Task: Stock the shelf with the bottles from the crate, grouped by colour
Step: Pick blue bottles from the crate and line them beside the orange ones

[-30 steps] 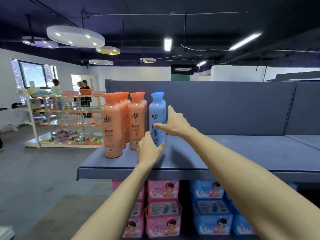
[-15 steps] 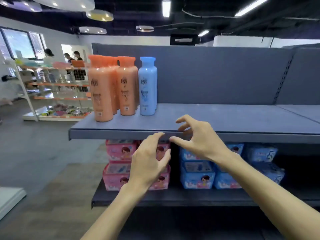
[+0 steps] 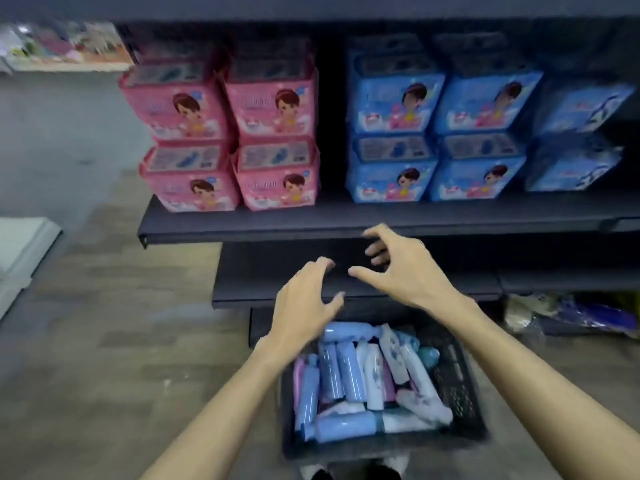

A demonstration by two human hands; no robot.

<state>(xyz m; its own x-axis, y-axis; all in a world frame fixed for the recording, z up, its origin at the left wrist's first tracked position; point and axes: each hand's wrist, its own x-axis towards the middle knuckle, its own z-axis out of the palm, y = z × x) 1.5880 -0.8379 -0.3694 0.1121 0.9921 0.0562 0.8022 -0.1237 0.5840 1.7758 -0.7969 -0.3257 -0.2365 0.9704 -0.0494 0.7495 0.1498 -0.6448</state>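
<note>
**Both hands empty above the bottle crate**

Left hand (image 3: 304, 299): fingers (image 3: 320, 266) spread and lightly bent, thumb out to the right, grasping nothing. The palm faces down, and the forearm rises from the lower left of the frame towards the centre.

Right hand (image 3: 405, 268): fingers (image 3: 379, 232) splayed and curved into a loose claw, thumb pointing left towards the left hand, also grasping nothing. The forearm enters from the lower right. The two hands lie near each other at the centre of the frame, apart, and touch no object.

Crate (image 3: 460, 382): a black lattice crate on the floor, lower centre, directly below the hands. Bottles (image 3: 346, 372) lie on their sides in it in a jumble, mostly blue, with white and pink ones among them.

Shelf (image 3: 346, 220): a dark shelf crosses the frame above the hands. It carries pink packs (image 3: 228, 133) stacked two high at upper left and blue packs (image 3: 440, 133) stacked likewise to their right. A lower dark shelf board sits behind the hands. The picture is motion-blurred.
</note>
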